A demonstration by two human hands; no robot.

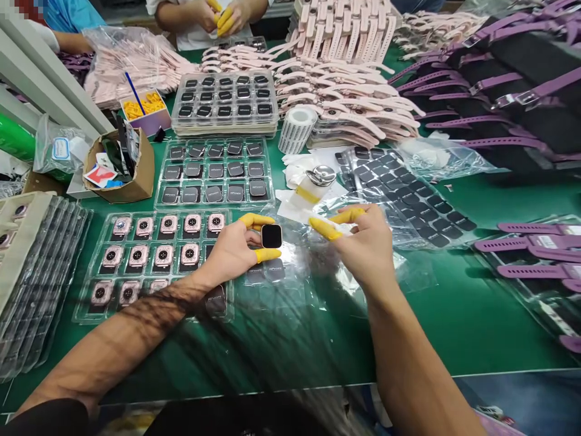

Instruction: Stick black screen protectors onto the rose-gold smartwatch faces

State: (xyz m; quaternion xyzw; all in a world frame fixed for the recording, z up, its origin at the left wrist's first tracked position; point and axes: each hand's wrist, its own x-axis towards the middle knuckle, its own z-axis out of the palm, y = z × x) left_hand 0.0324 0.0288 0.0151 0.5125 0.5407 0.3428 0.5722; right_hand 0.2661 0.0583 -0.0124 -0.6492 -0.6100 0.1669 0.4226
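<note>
Head view: at the frame's centre, the left hand's (236, 247) grip holds a watch (271, 236), dark screen showing. To its right, the right hand (367, 245) pinches a white cloth (347, 228) over the tabletop (481, 339).

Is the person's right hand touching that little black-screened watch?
Apart. The head view plainly shows open space between the right hand and the black-screened watch, which the left hand holds.
</note>
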